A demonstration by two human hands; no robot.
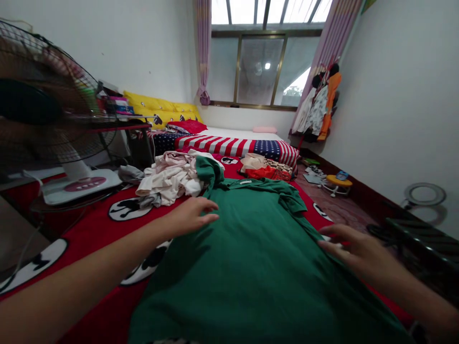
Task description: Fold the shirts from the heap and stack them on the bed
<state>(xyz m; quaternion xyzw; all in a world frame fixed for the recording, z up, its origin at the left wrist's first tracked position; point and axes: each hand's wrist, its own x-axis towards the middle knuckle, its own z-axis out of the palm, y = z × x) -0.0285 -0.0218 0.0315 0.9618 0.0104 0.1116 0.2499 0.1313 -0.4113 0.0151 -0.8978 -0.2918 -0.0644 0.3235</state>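
Observation:
A green short-sleeved shirt (pixel 247 248) lies spread out on a red bedspread (pixel 96 253), its collar at the far end. Over the shirt's left side hovers my left hand (pixel 193 215), thumb and fingers apart, with a shadow on the cloth below. My right hand (pixel 353 246) is by the shirt's right edge, slightly blurred, fingers and thumb parted with nothing seen between them. Whether its fingertips touch the cloth is unclear. The shirt's left sleeve (pixel 210 169) lies up against a heap of pale clothes (pixel 172 177).
An electric fan (pixel 81 184) stands at the left. Behind the collar sits a pile of beige and red-orange clothes (pixel 263 167). A bed with a striped cover (pixel 222 145) is by the window. At right are a yellow stool (pixel 339 180) and a ring light (pixel 425 195).

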